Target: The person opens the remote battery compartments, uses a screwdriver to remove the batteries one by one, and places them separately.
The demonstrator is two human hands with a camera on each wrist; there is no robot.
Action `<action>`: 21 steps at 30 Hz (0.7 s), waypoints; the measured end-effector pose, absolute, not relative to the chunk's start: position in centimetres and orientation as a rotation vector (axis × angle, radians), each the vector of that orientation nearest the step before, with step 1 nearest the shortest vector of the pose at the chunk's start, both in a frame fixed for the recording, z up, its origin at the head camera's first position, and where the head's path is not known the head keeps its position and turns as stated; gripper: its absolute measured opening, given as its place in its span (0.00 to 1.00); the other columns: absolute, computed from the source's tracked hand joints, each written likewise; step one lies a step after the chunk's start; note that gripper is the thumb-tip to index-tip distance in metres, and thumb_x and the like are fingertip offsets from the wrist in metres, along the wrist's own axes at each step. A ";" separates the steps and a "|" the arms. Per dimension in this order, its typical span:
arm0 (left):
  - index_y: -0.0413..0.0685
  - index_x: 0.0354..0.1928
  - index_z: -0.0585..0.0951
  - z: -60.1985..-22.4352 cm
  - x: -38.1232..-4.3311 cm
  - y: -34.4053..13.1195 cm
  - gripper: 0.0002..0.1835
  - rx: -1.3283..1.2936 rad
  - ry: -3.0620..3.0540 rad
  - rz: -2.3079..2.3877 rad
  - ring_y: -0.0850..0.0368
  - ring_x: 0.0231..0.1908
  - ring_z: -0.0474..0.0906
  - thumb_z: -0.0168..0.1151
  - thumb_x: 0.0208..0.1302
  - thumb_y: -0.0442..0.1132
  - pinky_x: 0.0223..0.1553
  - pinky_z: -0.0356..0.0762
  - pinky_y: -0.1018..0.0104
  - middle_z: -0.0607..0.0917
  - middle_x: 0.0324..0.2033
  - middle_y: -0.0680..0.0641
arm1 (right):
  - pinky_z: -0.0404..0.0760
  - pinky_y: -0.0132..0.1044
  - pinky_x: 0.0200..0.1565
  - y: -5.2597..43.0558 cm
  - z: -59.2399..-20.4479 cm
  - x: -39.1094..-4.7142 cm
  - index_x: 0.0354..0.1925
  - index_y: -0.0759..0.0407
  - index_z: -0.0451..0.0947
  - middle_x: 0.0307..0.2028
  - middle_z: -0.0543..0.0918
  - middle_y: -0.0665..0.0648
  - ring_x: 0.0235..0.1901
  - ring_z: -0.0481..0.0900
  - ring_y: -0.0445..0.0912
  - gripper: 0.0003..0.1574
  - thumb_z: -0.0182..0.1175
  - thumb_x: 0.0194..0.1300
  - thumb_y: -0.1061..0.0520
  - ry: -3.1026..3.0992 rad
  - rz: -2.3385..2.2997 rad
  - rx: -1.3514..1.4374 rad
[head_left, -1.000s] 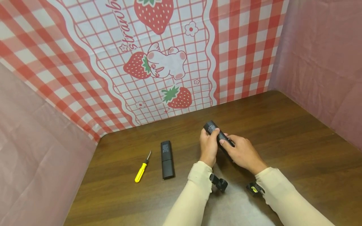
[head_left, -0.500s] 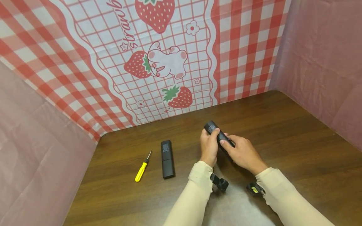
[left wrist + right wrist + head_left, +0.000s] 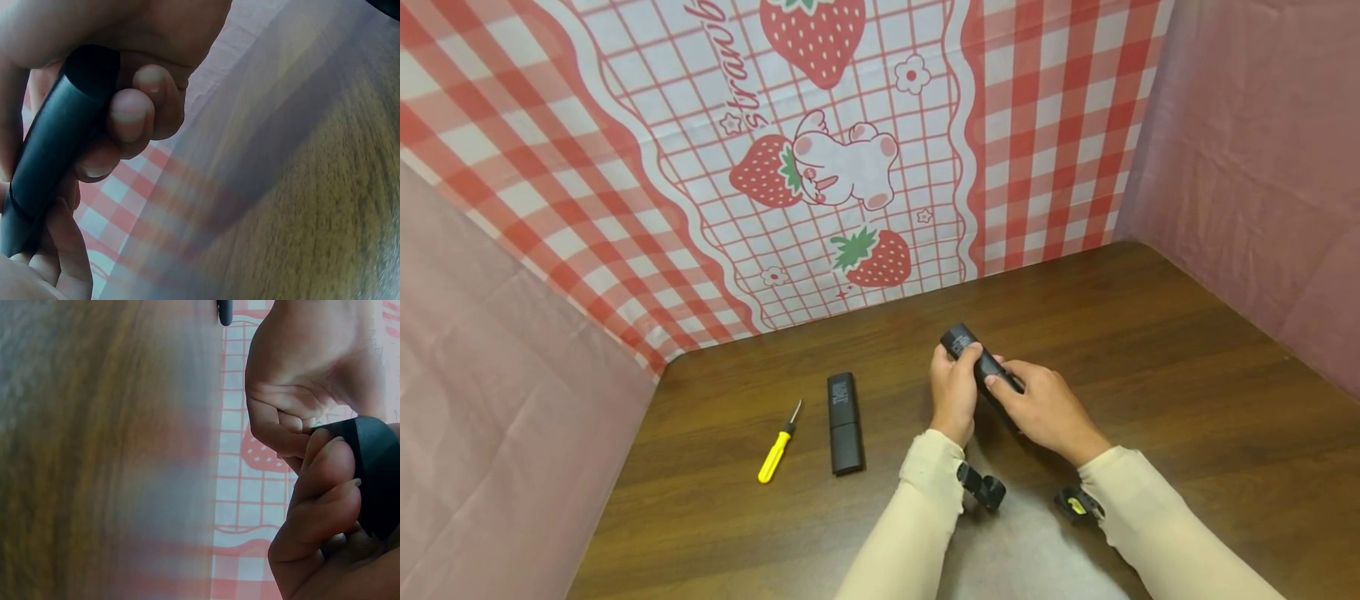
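A black remote control [image 3: 957, 338], its back with printed label upward, is held aslant above the table by both hands. My left hand [image 3: 953, 387] grips its far half, thumb pressed across the back by the label. Around the near half curl the fingers of my right hand [image 3: 1051, 408], the thumb lying near the seam. From the left wrist view, the rounded near end of the remote [image 3: 59, 134] pokes out of the right hand's curled fingers. Left of the hands lies a second black remote control [image 3: 844, 425], and beside it a yellow-handled screwdriver [image 3: 777, 446].
A dark brown wooden table [image 3: 1210, 400] spreads beneath. Behind it hangs a red and white strawberry-print cloth [image 3: 850, 167], with pink cloth [image 3: 1255, 150] at both sides. Small black cameras [image 3: 981, 486] are strapped to the wrists above cream sleeves.
Both hands keep their grip and place; the held remote's far end has tipped very slightly. The second remote and screwdriver stay put.
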State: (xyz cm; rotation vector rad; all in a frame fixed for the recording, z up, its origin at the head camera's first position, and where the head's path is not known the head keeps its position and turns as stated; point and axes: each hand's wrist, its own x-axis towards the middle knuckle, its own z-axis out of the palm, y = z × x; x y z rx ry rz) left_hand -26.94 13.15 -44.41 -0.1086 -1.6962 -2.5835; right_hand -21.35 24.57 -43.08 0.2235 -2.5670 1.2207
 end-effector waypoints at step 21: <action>0.39 0.48 0.72 -44.4 -26.6 13.7 0.12 -0.148 -1.684 -2.552 0.53 0.29 0.86 0.59 0.65 0.33 0.35 0.81 0.65 0.86 0.29 0.34 | 0.76 0.52 0.45 24.4 -42.8 -21.4 0.54 0.67 0.81 0.46 0.85 0.65 0.41 0.80 0.55 0.23 0.53 0.72 0.52 -2.573 1.260 0.041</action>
